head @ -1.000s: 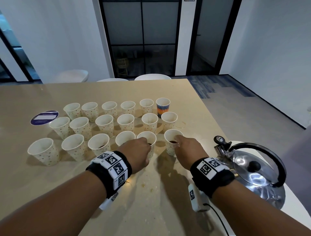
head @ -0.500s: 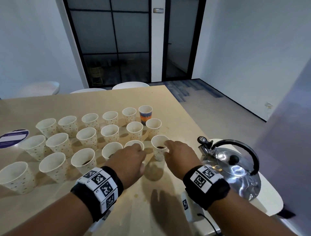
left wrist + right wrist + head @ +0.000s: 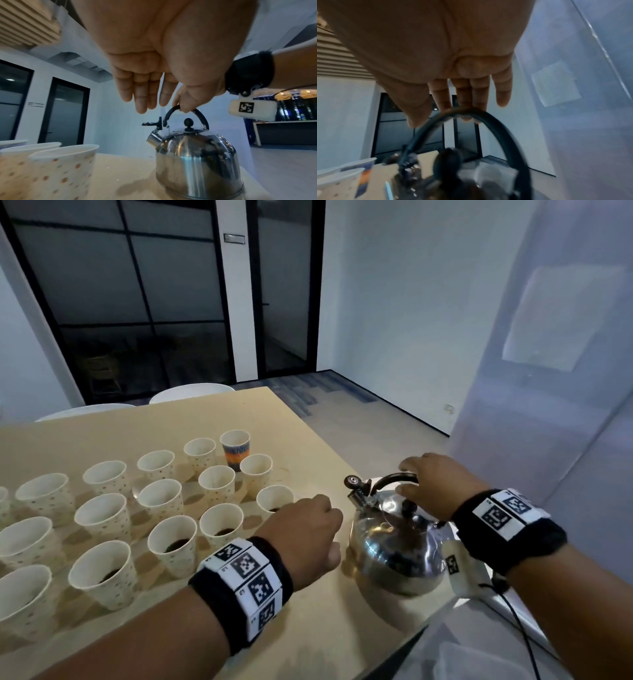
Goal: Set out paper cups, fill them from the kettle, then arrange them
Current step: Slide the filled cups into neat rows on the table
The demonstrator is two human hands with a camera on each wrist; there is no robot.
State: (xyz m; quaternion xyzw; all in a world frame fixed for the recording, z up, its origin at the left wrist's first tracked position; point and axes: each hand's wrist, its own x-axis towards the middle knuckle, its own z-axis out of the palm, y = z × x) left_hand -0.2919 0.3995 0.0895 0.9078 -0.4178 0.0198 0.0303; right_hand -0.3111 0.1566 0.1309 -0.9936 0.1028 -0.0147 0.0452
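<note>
Right hand on the kettle handle, cups crowded just beside the spout

The kettle [image 3: 394,546] stands at the table's [image 3: 308,628] near right corner, at about 4 o'clock from the block of paper cups [image 3: 164,508], its spout aimed toward 10 o'clock at them. The right hand [image 3: 435,484] lies on top of the black handle [image 3: 185,112]; in the right-wrist view the fingers [image 3: 479,94] are close together and draped over the arch, thumb on the near side, not yet wrapped tight. The left hand [image 3: 305,537] hovers at the kettle's 9 o'clock, fingers straight, together and holding nothing. Risks as I judge them: a loose grip lets the kettle swing on lifting; the spout or the left hand could knock the nearest cup [image 3: 274,499]; light cups tip easily, and some already hold dark liquid.
</note>
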